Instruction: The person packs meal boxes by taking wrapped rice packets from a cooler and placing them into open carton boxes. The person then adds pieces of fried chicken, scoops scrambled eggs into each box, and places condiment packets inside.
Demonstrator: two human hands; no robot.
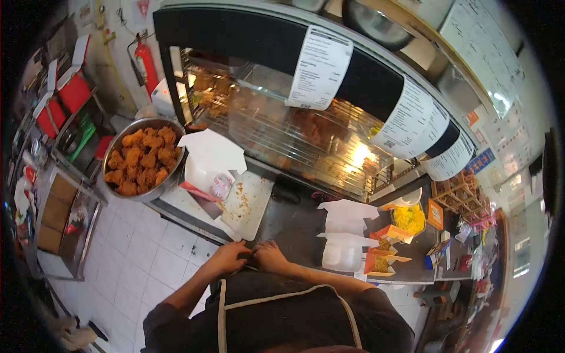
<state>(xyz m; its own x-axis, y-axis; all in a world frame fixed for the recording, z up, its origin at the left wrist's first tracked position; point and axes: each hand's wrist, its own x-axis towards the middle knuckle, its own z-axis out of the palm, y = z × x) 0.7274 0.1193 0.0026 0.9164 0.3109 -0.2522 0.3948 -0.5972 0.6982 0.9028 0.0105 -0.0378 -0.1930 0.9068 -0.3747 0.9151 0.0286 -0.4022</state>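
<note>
My left hand (231, 257) and my right hand (271, 257) are close together at the front edge of the dark counter (288, 229), just before my apron. The fingers of both are curled inward, and what they hold, if anything, is too small and hidden to make out. Just beyond them lies a white cutting board (254, 200) scattered with brown crumbs. On its left part stands an open takeaway box (206, 154) with a round wrapped item (220, 186) in it. A steel bowl (110, 183) heaped with fried chicken pieces (144, 159) sits farther left.
A lit warming cabinet (253, 117) with order slips (321, 67) on its front backs the counter. Open white boxes (347, 250), orange boxes of food (382, 259) and a tub of yellow food (409, 219) stand right. A fire extinguisher (147, 65) hangs left.
</note>
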